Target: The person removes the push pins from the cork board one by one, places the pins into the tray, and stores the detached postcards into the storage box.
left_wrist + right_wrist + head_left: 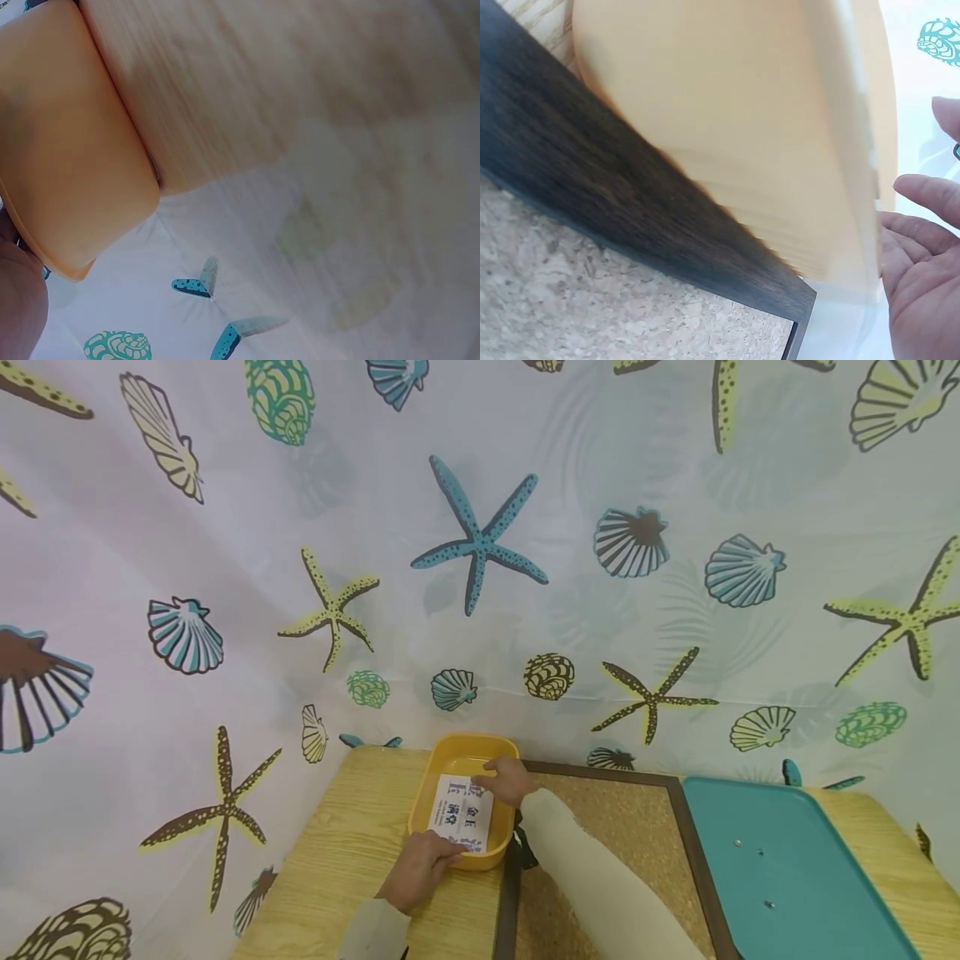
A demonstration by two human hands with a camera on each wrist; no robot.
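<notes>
- Head view: small yellow plastic tub point(459, 753) sits on light wood-grain table point(330, 868), just beside dark frame of cork board point(637, 827). White printed card point(461, 812) lies across tub's top, w/ blue characters on it, too small to read.
- Left hand point(420, 868) at near edge of card, fingers curled onto card's near corner; grip looks like a pinch, thumb side hidden.
- Right hand point(510, 779) at far right corner of card by tub rim, fingers bent down on it; exact hold not clear from head view.
- Right wrist view adds what head view lacks: palm and fingers point(922, 262) spread fairly loose next to tub's outer wall point(735, 127), dark frame point(592, 187) and cork below it. Card not seen there.
- Left wrist view: blurred; tub's orange-yellow side point(67, 150) over table wood, seashell-print cloth point(225, 300) under; only a bit of hand at left edge, fingers not shown.
- Teal plastic tray point(787, 868) on right, well apart from tub, holds a few tiny pale bits point(759, 852).
- Seashell and starfish curtain fills backdrop.
</notes>
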